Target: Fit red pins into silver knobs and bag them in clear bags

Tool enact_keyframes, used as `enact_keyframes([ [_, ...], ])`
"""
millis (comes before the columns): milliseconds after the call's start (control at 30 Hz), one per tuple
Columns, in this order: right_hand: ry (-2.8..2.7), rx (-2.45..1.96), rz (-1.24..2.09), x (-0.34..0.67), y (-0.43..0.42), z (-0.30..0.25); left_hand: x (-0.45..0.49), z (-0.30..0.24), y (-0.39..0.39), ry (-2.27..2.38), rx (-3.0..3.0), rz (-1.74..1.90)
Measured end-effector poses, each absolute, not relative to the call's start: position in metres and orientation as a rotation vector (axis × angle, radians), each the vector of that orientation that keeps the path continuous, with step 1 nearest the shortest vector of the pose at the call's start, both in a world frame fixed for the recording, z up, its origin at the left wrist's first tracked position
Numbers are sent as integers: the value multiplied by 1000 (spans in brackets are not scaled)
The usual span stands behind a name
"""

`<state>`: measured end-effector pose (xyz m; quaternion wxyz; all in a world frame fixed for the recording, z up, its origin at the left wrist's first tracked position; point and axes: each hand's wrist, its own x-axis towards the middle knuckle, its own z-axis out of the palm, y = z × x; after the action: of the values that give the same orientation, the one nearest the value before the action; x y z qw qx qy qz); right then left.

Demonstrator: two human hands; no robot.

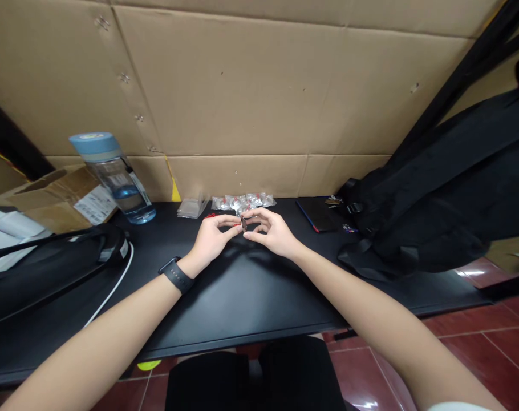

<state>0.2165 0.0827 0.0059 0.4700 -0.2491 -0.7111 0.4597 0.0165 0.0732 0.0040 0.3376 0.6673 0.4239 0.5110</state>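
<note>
Both my hands meet above the middle of the black table (251,297). A small dark, shiny disc-like piece (243,223) stands edge-on between my fingertips; its exact kind is too small to make out. My left hand (214,237) pinches it from the left, thumb below and fingers above. From the right, my right hand (274,231) grips its other side with thumb and fingertips. Something red shows just behind my left fingers, partly hidden. Past my hands lie several small clear packets (257,201) with silvery and red contents, and a stack of clear plastic sleeves (193,207).
A water bottle (131,197) with a blue lid stands at the left, by an open cardboard box (56,200) and a black bag (49,274). A dark flat tablet-like pad (317,215) and keys (333,200) lie right. A black backpack (439,188) fills the right side.
</note>
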Motion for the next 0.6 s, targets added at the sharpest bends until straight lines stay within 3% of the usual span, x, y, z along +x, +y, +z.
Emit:
enact_keyframes([
  [600,-1651,-650,1208,213,80,4,16,4,71,1224,1932,1338],
])
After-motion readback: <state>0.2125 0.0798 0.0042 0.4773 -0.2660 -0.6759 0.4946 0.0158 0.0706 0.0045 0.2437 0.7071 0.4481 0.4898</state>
